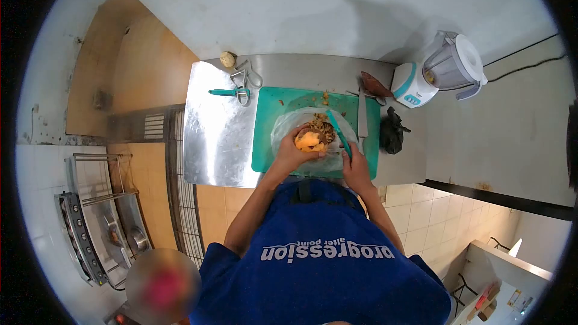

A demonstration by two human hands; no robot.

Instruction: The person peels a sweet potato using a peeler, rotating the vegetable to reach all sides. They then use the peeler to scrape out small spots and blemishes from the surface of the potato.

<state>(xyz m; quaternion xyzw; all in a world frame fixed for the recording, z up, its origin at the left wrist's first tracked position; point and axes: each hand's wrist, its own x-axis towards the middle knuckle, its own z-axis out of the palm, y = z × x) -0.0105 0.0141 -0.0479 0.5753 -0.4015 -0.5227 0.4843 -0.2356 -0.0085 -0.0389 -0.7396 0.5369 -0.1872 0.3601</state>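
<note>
My left hand (292, 151) is wrapped round an orange-fleshed piece of produce (309, 141) with dark skin left on part of it. In my right hand (356, 165) is a teal-handled tool (338, 130), its far end close to the produce. Both hands are over a clear plastic bag (282, 125) that holds brown peelings (323, 124). Under the bag lies a green cutting board (262, 138) with small scraps on it. A knife (362, 114) rests along the board's right side, right of my right hand.
A steel table (211, 144) carries the board. At its back left are a teal-handled peeler (224, 92), metal tools (251, 74) and a round pale item (227, 59). To the right stand a blender (442, 72), a black bag (394, 130) and a reddish-brown item (376, 85).
</note>
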